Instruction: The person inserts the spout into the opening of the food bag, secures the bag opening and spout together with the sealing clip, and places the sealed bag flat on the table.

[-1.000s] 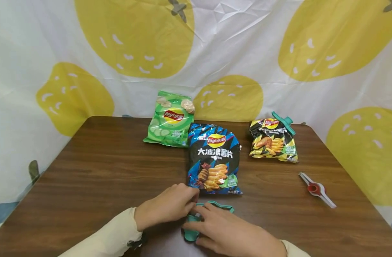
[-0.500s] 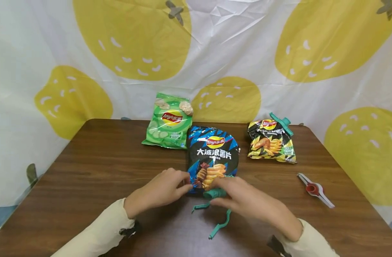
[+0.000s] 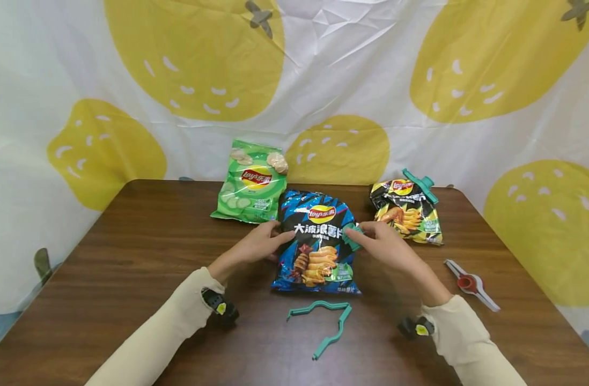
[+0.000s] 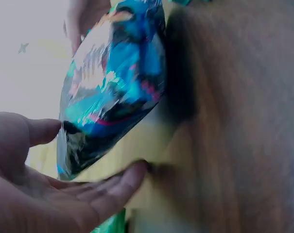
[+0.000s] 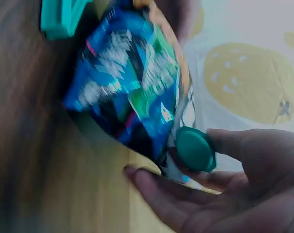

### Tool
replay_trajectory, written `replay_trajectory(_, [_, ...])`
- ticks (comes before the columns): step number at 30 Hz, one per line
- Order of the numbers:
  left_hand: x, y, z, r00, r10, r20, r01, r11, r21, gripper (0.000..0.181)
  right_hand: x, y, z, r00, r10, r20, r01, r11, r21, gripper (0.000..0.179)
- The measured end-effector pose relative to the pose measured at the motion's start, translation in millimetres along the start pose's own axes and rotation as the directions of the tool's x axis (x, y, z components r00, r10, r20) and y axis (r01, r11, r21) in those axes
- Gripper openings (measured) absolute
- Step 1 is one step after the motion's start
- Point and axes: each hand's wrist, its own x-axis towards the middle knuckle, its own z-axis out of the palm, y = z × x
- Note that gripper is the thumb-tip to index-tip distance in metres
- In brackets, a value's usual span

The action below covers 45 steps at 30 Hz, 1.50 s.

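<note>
A blue and black bag of potato chips (image 3: 318, 244) stands in the middle of the table between both hands. My left hand (image 3: 263, 238) grips its left edge, thumb on the front and fingers behind; the left wrist view (image 4: 64, 179) shows the thumb tip at the edge and the fingers stretched beneath. At the right edge, my right hand (image 3: 383, 244) pinches a green round cap (image 5: 194, 149) between thumb and fingers, against the bag. In front of the bag lies an unfolded green bag clip frame (image 3: 343, 321), its two arms spread at an angle.
Behind to the left stands a green chip bag (image 3: 253, 185). At the back right is a black and yellow chip bag (image 3: 407, 214) with a green clip (image 3: 421, 186) across its top corner. A red and silver hand squeezer (image 3: 470, 284) lies on the right. A lemon-print cloth (image 3: 338, 145) hangs behind.
The right hand has lifted the green cap piece off the table to the bag's right edge, leaving the clip frame behind. The left hand has moved forward onto the bag's left edge.
</note>
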Motion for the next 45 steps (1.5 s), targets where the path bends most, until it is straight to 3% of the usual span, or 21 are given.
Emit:
replay_trajectory(3, [-1.5, 3.6, -0.2, 0.999, 0.046, -0.012, -0.046, 0.997, -0.069, 0.06, 2.0, -1, 5, 0.998, -0.039, -0.04, 0.04, 0.999, 0.03, 0.04])
replay_trajectory(5, [-6.4, 9.4, -3.5, 0.991, 0.111, -0.075, -0.114, 0.993, -0.043, 0.062, 3.0, -7, 5, 0.993, -0.083, -0.081, 0.083, 0.996, 0.007, 0.036])
replay_trajectory(7, [-12.8, 15.6, -8.5, 0.973, 0.186, -0.135, -0.187, 0.982, -0.001, 0.067, 4.4, -16, 2, 0.986, -0.131, -0.098, 0.131, 0.991, -0.014, 0.033])
replay_trajectory(10, [-21.5, 21.9, -16.4, 0.94, 0.291, -0.178, -0.287, 0.957, 0.048, 0.066, 5.0, -27, -5, 0.98, -0.187, -0.062, 0.186, 0.982, -0.01, 0.03])
replay_trajectory(13, [-25.3, 21.2, -22.9, 0.92, 0.358, -0.158, -0.353, 0.934, 0.059, 0.055, 2.5, -31, -13, 0.977, -0.212, 0.024, 0.212, 0.977, -0.03, 0.029])
replay_trajectory(16, [-24.1, 17.0, -28.1, 0.918, 0.378, -0.12, -0.377, 0.926, 0.03, 0.048, -3.3, -33, -20, 0.978, -0.195, 0.079, 0.198, 0.98, -0.036, 0.022])
replay_trajectory(18, [-22.6, 14.8, -31.2, 0.921, 0.378, -0.095, -0.38, 0.925, -0.005, 0.046, -6.9, -35, -23, 0.982, -0.182, 0.058, 0.183, 0.983, -0.01, 0.021])
replay_trajectory(20, [-21.6, 14.2, -34.0, 0.923, 0.38, -0.067, -0.383, 0.922, -0.051, 0.045, -9.4, -38, -25, 0.98, -0.197, -0.021, 0.198, 0.98, 0.009, 0.025])
replay_trajectory(22, [-21.5, 14.8, -36.3, 0.922, 0.386, -0.044, -0.388, 0.919, -0.069, 0.044, -10.3, -40, -26, 0.961, -0.238, -0.138, 0.238, 0.971, -0.011, 0.028])
replay_trajectory(25, [-21.5, 15.3, -38.3, 0.917, 0.4, -0.012, -0.4, 0.915, -0.059, 0.043, -10.1, -42, -25, 0.893, -0.333, -0.302, 0.316, 0.943, -0.107, 0.023])
replay_trajectory(27, [-22.0, 15.5, -39.4, 0.914, 0.405, 0.001, -0.405, 0.913, -0.044, 0.043, -8.9, -42, -24, 0.851, -0.382, -0.362, 0.352, 0.924, -0.148, 0.021])
replay_trajectory(29, [-23.1, 15.6, -40.4, 0.915, 0.404, 0.007, -0.404, 0.914, -0.039, 0.043, -7.3, -41, -23, 0.835, -0.41, -0.368, 0.379, 0.912, -0.156, 0.024])
replay_trajectory(31, [-24.1, 15.1, -41.3, 0.918, 0.397, 0.008, -0.396, 0.917, -0.041, 0.043, -5.7, -42, -21, 0.847, -0.409, -0.338, 0.391, 0.912, -0.123, 0.029])
replay_trajectory(33, [-25.1, 15.3, -41.8, 0.918, 0.397, -0.008, -0.397, 0.917, -0.043, 0.043, -4.3, -42, -19, 0.874, -0.385, -0.298, 0.378, 0.922, -0.081, 0.029])
replay_trajectory(36, [-27.2, 18.4, -41.5, 0.905, 0.416, -0.088, -0.419, 0.907, -0.026, 0.046, -2.7, -43, -16, 0.908, -0.34, -0.247, 0.343, 0.939, -0.031, 0.025])
replay_trajectory(37, [-28.0, 21.5, -40.1, 0.893, 0.429, -0.133, -0.433, 0.901, -0.002, 0.048, -2.3, -43, -15, 0.911, -0.334, -0.242, 0.338, 0.941, -0.028, 0.023])
replay_trajectory(38, [-28.3, 25.6, -37.6, 0.869, 0.458, -0.189, -0.459, 0.888, 0.04, 0.049, -1.9, -42, -14, 0.912, -0.332, -0.243, 0.334, 0.942, -0.032, 0.021])
replay_trajectory(41, [-25.5, 45.8, -26.0, 0.776, 0.547, -0.315, -0.507, 0.837, 0.204, 0.056, -0.6, -41, -14, 0.912, -0.327, -0.249, 0.339, 0.941, 0.006, 0.02])
replay_trajectory(43, [-20.5, 61.9, -18.2, 0.724, 0.597, -0.347, -0.518, 0.802, 0.298, 0.05, 0.4, -40, -14, 0.914, -0.314, -0.258, 0.336, 0.941, 0.043, 0.021])
replay_trajectory(44, [-17.4, 68.5, -15.4, 0.704, 0.619, -0.347, -0.528, 0.784, 0.326, 0.044, 0.5, -40, -14, 0.917, -0.303, -0.26, 0.329, 0.942, 0.062, 0.022])
replay_trajectory(45, [-15.0, 74.1, -13.7, 0.696, 0.631, -0.343, -0.533, 0.774, 0.342, 0.037, 0.6, -41, -13, 0.92, -0.292, -0.261, 0.322, 0.944, 0.076, 0.022])
